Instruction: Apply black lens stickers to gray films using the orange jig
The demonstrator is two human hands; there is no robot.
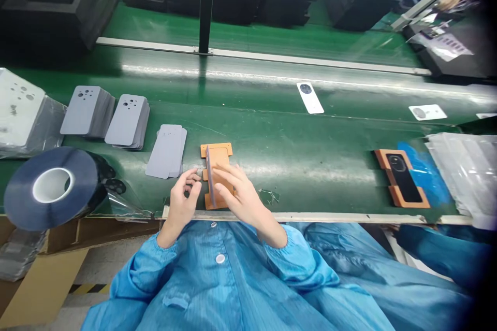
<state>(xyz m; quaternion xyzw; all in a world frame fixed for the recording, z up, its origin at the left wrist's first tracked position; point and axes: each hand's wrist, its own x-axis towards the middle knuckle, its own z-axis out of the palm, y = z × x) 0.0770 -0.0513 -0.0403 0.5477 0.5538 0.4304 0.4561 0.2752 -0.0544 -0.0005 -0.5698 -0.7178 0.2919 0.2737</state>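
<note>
A thin grey panel (210, 175) stands on edge, tilted, over an orange fixture (223, 154) at the front edge of the bench. My right hand (240, 191) is just right of the panel, fingers stretched out and thumb apart. Its fingertips are at the panel's right face; whether they press on it I cannot tell. To the left of the panel, my left hand (184, 197) has loosely bent fingers, thumb apart, and nothing visible in it. A few loose grey sheets (165, 152) lie beyond my left hand.
Two stacks of grey sheets with holes (128, 121) and a large tape roll (19, 191) are on the left. White phone-shaped panels (310, 99) lie farther back. At right, another orange fixture (396, 193) bears a black phone-shaped piece, beside a person's blue sleeve (438, 250).
</note>
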